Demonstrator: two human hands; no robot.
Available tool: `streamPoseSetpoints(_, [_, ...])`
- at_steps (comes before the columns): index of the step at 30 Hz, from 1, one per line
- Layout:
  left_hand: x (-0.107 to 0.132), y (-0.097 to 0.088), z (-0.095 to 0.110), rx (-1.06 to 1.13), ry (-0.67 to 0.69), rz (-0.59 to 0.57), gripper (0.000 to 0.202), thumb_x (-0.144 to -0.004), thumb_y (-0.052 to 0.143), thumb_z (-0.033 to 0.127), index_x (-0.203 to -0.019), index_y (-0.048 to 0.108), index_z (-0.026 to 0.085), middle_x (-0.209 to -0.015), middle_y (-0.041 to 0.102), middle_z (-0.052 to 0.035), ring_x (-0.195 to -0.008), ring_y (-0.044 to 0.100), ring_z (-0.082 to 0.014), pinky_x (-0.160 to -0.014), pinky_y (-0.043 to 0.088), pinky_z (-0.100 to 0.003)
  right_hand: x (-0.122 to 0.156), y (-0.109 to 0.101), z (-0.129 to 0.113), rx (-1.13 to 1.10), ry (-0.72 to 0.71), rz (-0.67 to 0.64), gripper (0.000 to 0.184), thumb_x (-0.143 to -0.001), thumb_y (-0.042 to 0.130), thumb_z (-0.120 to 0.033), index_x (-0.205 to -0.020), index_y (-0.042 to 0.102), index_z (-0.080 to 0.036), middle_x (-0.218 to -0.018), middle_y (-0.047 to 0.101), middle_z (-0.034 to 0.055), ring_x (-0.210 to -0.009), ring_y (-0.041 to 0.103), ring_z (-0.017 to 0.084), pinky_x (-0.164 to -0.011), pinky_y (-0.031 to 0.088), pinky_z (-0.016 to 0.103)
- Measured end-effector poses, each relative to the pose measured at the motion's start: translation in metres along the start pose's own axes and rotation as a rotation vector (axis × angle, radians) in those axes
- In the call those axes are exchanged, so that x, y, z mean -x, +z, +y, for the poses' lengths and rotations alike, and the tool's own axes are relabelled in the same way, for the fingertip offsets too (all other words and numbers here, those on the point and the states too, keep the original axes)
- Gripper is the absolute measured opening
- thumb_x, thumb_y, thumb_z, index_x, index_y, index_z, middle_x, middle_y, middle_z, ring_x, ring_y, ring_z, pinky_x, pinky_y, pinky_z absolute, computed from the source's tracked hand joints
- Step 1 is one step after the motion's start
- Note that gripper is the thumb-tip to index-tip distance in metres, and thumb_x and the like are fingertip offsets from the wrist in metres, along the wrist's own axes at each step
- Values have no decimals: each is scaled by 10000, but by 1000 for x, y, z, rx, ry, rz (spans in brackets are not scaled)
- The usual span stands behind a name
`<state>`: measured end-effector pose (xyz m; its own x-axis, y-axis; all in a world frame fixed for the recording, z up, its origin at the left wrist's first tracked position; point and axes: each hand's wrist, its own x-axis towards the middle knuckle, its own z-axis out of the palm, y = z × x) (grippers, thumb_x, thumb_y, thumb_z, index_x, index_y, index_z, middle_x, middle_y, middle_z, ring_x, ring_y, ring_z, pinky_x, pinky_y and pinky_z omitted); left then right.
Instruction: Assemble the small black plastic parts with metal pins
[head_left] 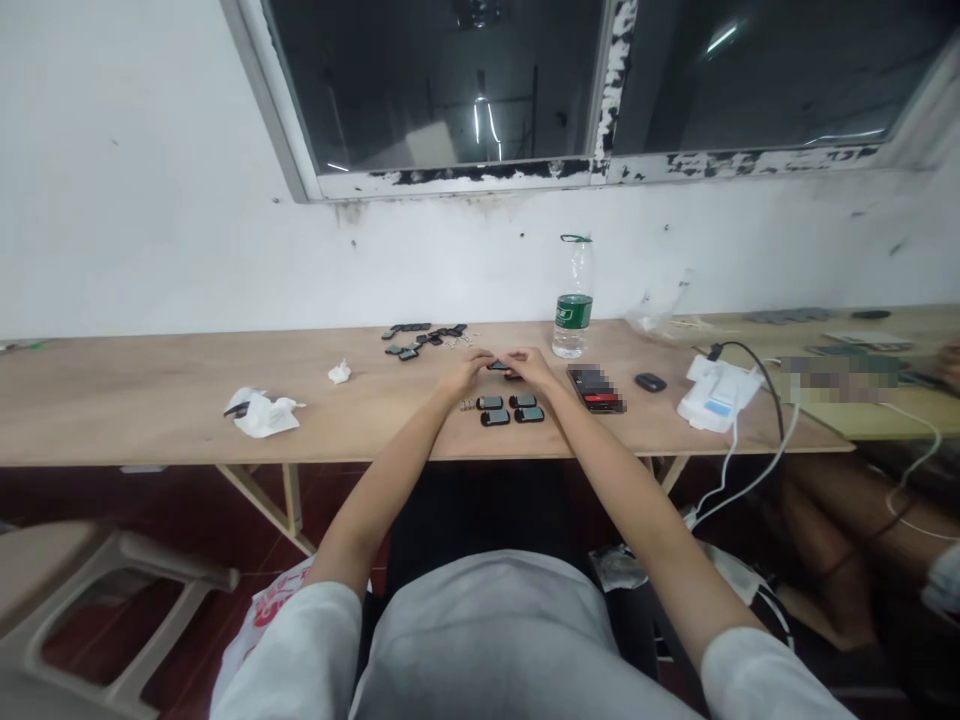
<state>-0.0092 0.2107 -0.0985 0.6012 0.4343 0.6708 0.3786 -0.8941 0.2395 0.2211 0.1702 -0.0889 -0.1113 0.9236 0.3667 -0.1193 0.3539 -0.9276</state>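
Note:
My left hand [469, 370] and my right hand [530, 367] meet over the table, fingers closed on one small black rounded piece with a grey-green face [497, 366]. Fingers cover much of it. Just below my right hand, another dark piece [513, 377] shows in part. Nearer the table's front edge, several matching pieces [495, 418] lie in two rows, faces up. Beside them, under my left wrist, are some tiny metallic bits [468, 405]. Behind my left hand more black pieces [407, 352] lie loosely grouped, with small pale bits [459, 341] next to them.
A water bottle [573, 315] stands near the wall. Right of my hands lie a phone [592, 388], a black oval object [650, 382] and a white cabled device [716, 395]. Crumpled tissues [266, 413] lie left. Another person's legs [832, 540] show at right; a plastic stool [112, 610] stands left.

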Motion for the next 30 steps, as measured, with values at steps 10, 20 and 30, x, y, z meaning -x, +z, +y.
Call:
streamPoseSetpoints(10, [-2,-8,8,37,-62,-28,320,-1080,577,274,-1269,818,179,-1320,768,-165,-1259,726,-314,-1138,585,-511,4,4,-8,15,72,52,309,-771,973,-417,-839,780,-186,-927,830,64,-765,774,201,-774,666,322])
streamPoseSetpoints(20, [8,-36,2,64,-505,126,283,-1059,625,278,-1163,857,154,-1211,841,-143,-1068,795,-294,-980,659,-420,5,6,-2,554,-121,8,118,-857,781,-256,-767,789,-180,-887,844,101,-868,791,263,-872,620,357])
streamPoseSetpoints(30, [29,-51,-17,138,-637,-135,278,-782,928,401,-933,860,177,-982,859,-122,-903,785,-306,-888,657,-439,16,17,-27,888,-217,-165,171,-925,779,-307,-918,878,-167,-970,847,112,-1015,760,311,-1026,579,422])
